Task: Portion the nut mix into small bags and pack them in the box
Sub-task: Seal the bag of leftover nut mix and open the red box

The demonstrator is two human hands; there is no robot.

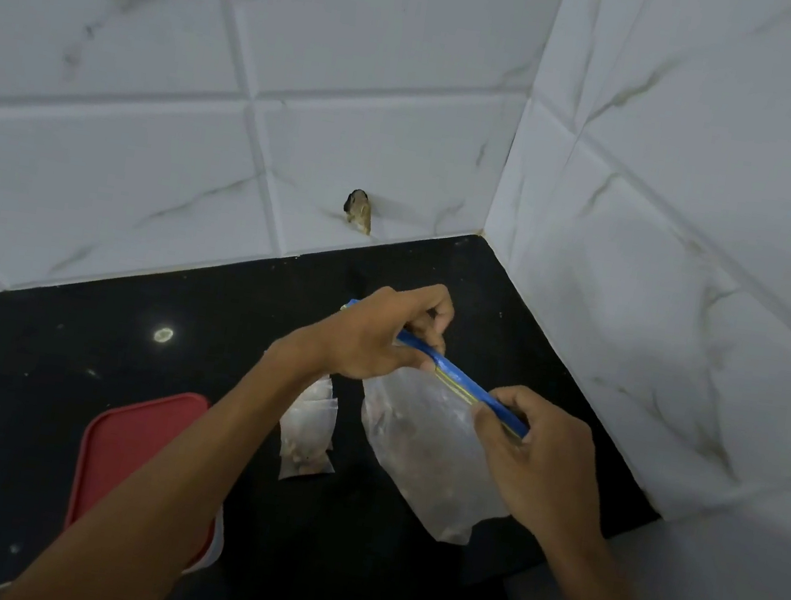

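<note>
The left hand (pixel 378 333) and the right hand (pixel 535 451) hold a large clear bag (pixel 423 446) above the black counter (pixel 70 356). Each hand's curled fingers and thumb pinch the bag's blue zip strip (pixel 459 375), the left toward its 10 o'clock end and the right at its 4 o'clock end. The bag's brownish contents are blurred. A small bag (pixel 305 439) lies on the counter at the large bag's 9 o'clock. A box with a red lid (pixel 135 441) sits at its 8 o'clock.

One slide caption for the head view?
Left hand and right hand pinch the blue zip strip of a clear plastic bag.
</note>
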